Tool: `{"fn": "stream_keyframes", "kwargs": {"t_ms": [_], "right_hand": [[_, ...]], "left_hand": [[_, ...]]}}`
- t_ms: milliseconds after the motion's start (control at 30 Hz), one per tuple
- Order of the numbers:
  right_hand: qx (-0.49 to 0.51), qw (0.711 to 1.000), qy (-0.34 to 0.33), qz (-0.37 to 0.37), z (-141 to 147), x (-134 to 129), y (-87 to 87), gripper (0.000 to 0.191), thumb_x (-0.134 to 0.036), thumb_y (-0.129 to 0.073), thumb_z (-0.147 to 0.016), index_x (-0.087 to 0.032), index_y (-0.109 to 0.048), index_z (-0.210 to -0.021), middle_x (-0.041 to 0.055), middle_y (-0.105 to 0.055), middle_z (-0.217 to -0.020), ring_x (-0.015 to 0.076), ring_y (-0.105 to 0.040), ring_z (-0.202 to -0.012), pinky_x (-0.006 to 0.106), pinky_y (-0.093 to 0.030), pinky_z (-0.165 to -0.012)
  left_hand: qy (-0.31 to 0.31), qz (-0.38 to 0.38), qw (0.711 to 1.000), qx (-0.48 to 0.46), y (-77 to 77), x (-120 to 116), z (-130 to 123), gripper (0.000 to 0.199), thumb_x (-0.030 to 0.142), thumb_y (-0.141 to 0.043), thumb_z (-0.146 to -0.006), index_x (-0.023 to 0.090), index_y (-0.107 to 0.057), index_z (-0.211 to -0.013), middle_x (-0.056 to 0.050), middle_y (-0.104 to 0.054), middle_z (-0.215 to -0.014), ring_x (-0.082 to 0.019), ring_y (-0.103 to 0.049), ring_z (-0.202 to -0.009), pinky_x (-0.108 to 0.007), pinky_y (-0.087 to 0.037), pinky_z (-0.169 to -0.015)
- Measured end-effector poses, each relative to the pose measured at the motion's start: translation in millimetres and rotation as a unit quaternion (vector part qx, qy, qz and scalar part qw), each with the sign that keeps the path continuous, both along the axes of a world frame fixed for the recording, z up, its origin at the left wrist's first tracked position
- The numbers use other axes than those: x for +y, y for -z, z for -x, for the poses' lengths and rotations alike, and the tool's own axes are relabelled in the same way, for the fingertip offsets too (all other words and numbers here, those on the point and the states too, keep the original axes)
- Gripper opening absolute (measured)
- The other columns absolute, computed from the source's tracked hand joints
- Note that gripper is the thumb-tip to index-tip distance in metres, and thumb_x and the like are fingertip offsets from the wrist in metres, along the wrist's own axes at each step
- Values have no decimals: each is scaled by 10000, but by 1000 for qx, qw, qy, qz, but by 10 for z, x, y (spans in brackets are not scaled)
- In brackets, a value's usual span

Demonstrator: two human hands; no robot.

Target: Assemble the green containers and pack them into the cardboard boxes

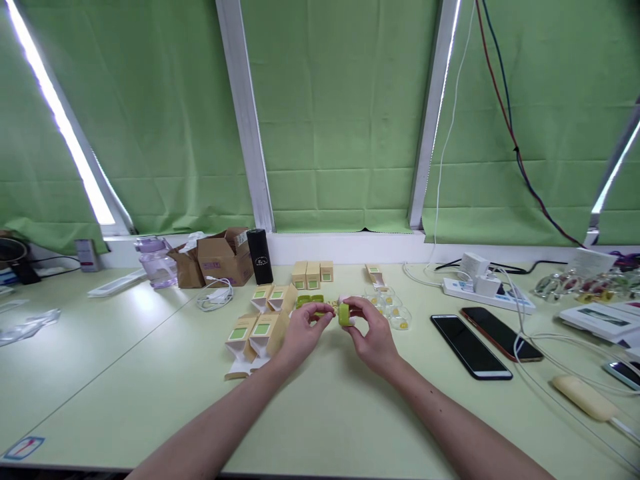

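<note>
My right hand (376,339) grips a small green block-like piece (344,315) between thumb and fingers, a little above the table. To its left, my left hand (305,335) is closed in a pinch near that piece; whatever its fingertips hold is too small to tell. Other green pieces (309,300) sit just behind my left hand, partly hidden by it. Beside my left wrist stand open cardboard boxes (269,332) with green squares on them and flaps spread. Clear rounded plastic shells (400,319) with yellow spots lie behind and right of my right hand.
Closed small boxes (313,275) stand farther back, near a black cylinder (260,257) and a brown carton (225,257). Two phones (470,347) (500,333), a power strip (487,297) and loose white cables lie at the right. A purple bottle (157,263) stands at the left.
</note>
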State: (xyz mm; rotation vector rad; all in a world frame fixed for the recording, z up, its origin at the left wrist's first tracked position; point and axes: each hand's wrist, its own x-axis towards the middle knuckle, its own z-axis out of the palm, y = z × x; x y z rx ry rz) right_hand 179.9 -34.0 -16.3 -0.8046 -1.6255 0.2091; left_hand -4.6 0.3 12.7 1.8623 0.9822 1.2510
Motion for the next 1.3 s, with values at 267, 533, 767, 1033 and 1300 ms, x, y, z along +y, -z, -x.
{"fn": "stream_keyframes", "kwargs": {"t_ms": [267,533,767,1033,1300], "right_hand": [[-35,999,7,-19,10,22,54,450,-103,-610,-894,-255,-566,-1315,116,-658,-1262,254,-691,-1045,470,-631,-921],[-54,998,16,-32,9,21,48,481,-61,-586,-877,-253,-554,-1316,114,-661,-1262,253,-684,-1070,454,-630,-913],[-65,997,13,-41,11,30,48,475,-53,-576,-869,-251,-562,-1301,118,-671,-1251,263,-679,-1106,449,-638,-901],[-58,997,16,-41,12,30,43,469,-62,-583,-866,-250,-578,-1296,116,-679,-1237,258,-698,-1060,445,-651,-870],[-54,998,17,-30,5,46,69,470,-63,-585,-872,-256,-576,-1300,110,-677,-1250,248,-702,-1046,448,-651,-890]], "left_hand": [[7,65,997,-44,23,-27,-78,288,443,-757,-793,174,-752,-894,-91,-793,-954,-246,-742,-891,-365,-583,-832],[6,87,995,-50,-12,-51,-82,321,472,-774,-776,163,-745,-856,-80,-783,-902,-224,-725,-823,-339,-567,-807],[8,93,995,-37,-20,-49,-74,370,524,-769,-777,159,-746,-835,-77,-771,-872,-216,-699,-806,-318,-540,-774],[1,96,995,-37,-10,-39,-68,363,530,-760,-776,171,-751,-825,-64,-765,-847,-207,-688,-785,-309,-532,-761],[-2,103,994,-38,-30,-46,-62,315,488,-769,-763,176,-746,-801,-53,-758,-816,-201,-672,-757,-310,-523,-750]]}}
